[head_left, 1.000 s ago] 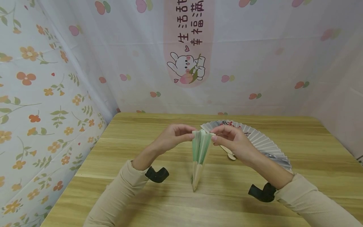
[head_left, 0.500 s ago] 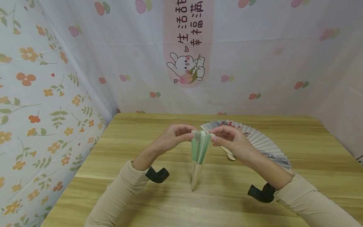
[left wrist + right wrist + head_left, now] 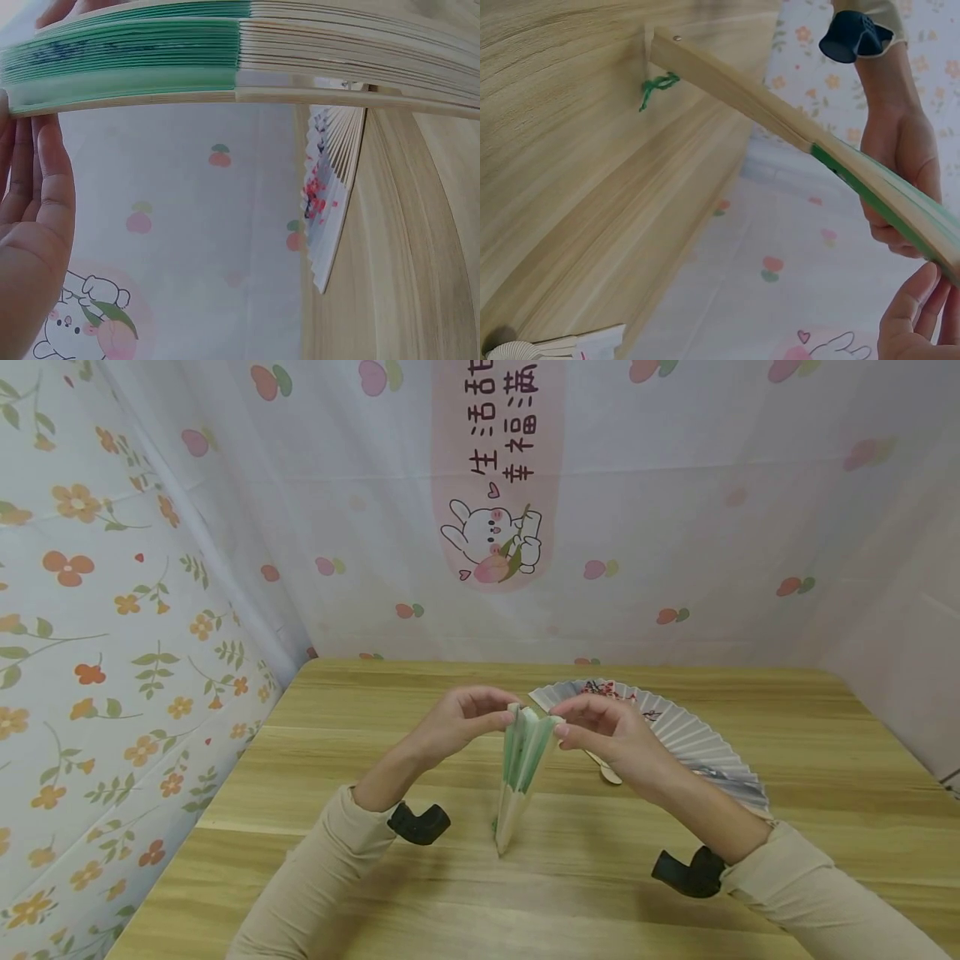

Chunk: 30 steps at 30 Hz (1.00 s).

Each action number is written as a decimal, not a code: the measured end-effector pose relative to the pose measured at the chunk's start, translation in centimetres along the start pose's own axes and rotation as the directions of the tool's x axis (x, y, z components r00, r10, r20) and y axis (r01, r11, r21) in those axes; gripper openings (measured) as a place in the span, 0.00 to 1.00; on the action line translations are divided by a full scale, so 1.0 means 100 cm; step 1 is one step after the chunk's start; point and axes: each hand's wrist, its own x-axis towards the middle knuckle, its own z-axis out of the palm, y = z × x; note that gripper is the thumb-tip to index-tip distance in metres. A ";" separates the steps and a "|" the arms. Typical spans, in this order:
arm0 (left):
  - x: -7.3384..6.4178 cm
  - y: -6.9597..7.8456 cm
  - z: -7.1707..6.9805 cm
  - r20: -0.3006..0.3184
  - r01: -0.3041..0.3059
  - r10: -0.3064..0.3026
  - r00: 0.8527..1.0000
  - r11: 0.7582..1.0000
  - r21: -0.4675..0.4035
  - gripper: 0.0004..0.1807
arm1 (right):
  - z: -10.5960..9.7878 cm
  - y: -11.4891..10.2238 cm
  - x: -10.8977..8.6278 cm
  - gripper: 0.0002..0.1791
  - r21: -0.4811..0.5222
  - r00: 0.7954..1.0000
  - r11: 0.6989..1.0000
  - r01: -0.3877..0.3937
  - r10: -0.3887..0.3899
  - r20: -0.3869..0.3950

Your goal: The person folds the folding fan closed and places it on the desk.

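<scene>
Between my two hands is a green folding fan [image 3: 519, 760] with pale wooden ribs, only slightly spread, its pivot end pointing down toward the table. My left hand [image 3: 459, 727] pinches one outer edge at the top with thumb and fingers. At the opposite top edge, my right hand [image 3: 617, 737] pinches the other side. A green cord [image 3: 658, 84] hangs by the riveted end in the right wrist view. Behind my right hand a white folding fan [image 3: 701, 742] with red blossoms lies spread on the table, partly hidden by the hand and forearm.
The wooden table [image 3: 337, 893] ends at a white curtain [image 3: 637, 527] printed with fruit and a rabbit. A flowered curtain [image 3: 135, 693] hangs along the left. Black curved mounts [image 3: 418, 823] sit at both wrists.
The green fan's lower end has swung slightly left and up, and its top has parted a little more. The right hand has shifted slightly left; the white fan stays put.
</scene>
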 end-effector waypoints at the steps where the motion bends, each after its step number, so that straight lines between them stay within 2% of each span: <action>1: 0.000 0.000 0.000 0.003 -0.004 0.004 1.000 1.000 -0.005 0.12 | 0.000 0.000 0.000 0.09 0.001 1.000 1.000 0.002 -0.002 0.000; 7: 0.001 -0.001 0.002 0.018 -0.020 0.021 1.000 1.000 -0.022 0.12 | 0.000 0.000 0.000 0.10 -0.010 1.000 1.000 0.017 -0.017 0.007; 21: -0.001 0.000 0.002 0.058 0.017 -0.015 0.998 1.000 -0.020 0.14 | -0.002 0.000 -0.001 0.12 -0.015 0.999 1.000 0.025 -0.024 0.025; 25: 0.000 -0.001 0.002 0.051 0.017 -0.015 0.999 0.999 -0.031 0.16 | -0.001 0.000 -0.001 0.15 -0.007 0.999 0.999 0.034 -0.034 0.033; 30: 0.002 -0.002 0.004 0.030 0.013 -0.012 0.999 0.999 -0.049 0.14 | 0.001 0.002 -0.001 0.14 0.015 0.999 1.000 0.025 -0.025 0.028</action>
